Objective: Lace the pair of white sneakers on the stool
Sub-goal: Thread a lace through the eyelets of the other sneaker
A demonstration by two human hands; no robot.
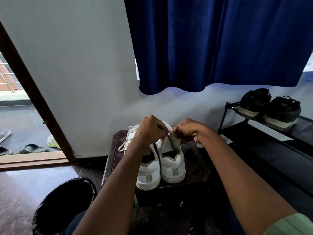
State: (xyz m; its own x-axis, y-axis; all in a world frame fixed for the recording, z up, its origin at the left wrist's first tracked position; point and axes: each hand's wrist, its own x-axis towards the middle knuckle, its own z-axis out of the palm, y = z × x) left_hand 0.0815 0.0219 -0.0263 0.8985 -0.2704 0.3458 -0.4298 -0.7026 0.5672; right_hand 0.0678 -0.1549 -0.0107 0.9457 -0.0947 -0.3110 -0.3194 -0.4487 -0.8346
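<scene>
Both forearms reaching in from the near edge, left hand (150, 131) and right hand (191, 131) pinching a white lace (165, 141) with curled fingers above the right sneaker (171, 160), left sneaker (149, 172) touching beside it, heels toward camera, both on dark stool (198, 167), black bin (64, 202) near left.

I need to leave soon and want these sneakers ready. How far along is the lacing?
The left sneaker appears laced: lace loops hang at its left side, though the forearm hides most of it. In hand: both the left hand and right hand pinch the lace over the right sneaker on the stool. Left: finishing that shoe's lacing, whose eyelets are hidden.
</scene>
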